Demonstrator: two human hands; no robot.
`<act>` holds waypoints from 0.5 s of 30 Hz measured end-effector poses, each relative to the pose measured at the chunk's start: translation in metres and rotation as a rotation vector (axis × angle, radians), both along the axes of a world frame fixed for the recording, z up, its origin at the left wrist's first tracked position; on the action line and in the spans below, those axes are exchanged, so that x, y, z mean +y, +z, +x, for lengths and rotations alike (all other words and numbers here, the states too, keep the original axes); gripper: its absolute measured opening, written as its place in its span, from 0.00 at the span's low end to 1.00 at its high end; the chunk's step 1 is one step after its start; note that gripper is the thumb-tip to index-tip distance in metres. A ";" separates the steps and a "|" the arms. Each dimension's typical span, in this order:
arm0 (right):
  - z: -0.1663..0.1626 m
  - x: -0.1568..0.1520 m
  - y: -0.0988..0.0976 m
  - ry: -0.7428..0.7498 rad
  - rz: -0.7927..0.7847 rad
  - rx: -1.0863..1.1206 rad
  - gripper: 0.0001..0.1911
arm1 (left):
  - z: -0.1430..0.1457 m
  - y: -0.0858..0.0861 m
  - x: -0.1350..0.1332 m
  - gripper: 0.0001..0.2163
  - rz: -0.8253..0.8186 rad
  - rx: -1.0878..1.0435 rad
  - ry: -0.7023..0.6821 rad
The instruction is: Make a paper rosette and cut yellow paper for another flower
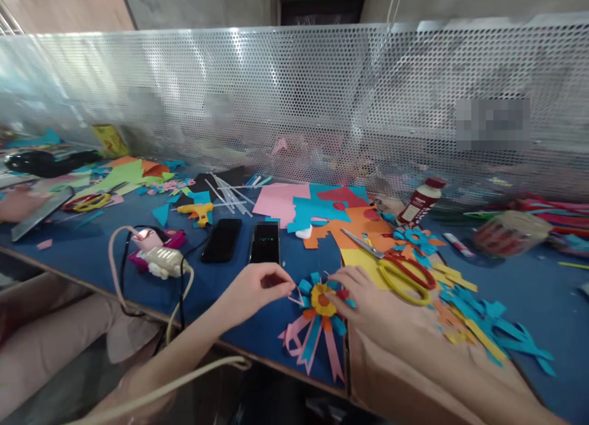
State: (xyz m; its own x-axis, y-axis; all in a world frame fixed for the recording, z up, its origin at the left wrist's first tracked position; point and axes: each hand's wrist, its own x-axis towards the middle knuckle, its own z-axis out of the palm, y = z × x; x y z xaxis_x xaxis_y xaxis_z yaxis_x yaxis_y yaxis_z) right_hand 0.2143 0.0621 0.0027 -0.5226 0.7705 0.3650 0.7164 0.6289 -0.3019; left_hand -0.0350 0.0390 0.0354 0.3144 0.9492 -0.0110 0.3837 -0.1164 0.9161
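A paper rosette [321,305] with blue petals, a yellow and orange centre and pink, blue and orange ribbon tails lies at the near edge of the blue table [257,327]. My left hand [257,290] pinches a thin pink strip at the rosette's left side, fingers closed. My right hand [363,302] rests on the rosette's right side, fingertips pressed on its petals. Red and yellow scissors [400,271] lie just right of that hand on yellow paper.
Two dark phones [243,242], a yellow glue gun [197,211], loose coloured paper sheets [317,210], a glue bottle [421,199] and blue paper scraps [488,321] cover the table. A perforated metal screen [294,100] stands behind. Another person's hand [16,204] is at far left.
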 end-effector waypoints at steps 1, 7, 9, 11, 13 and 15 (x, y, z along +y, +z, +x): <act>0.001 -0.008 -0.004 -0.014 0.007 -0.020 0.11 | 0.003 0.000 0.006 0.12 -0.014 0.004 -0.019; -0.012 -0.009 -0.009 -0.072 -0.062 -0.009 0.08 | 0.020 -0.003 0.039 0.11 -0.057 0.027 -0.051; -0.013 -0.001 -0.014 -0.088 -0.116 0.047 0.04 | 0.024 -0.005 0.047 0.12 -0.091 0.024 -0.059; -0.013 0.007 -0.019 -0.108 -0.192 0.099 0.05 | 0.028 -0.008 0.053 0.12 -0.139 -0.002 -0.061; -0.012 0.014 -0.022 -0.118 -0.283 0.124 0.07 | 0.031 -0.010 0.056 0.12 -0.189 -0.041 -0.058; -0.013 0.018 -0.020 -0.108 -0.347 0.121 0.10 | 0.032 -0.011 0.059 0.12 -0.225 -0.064 -0.049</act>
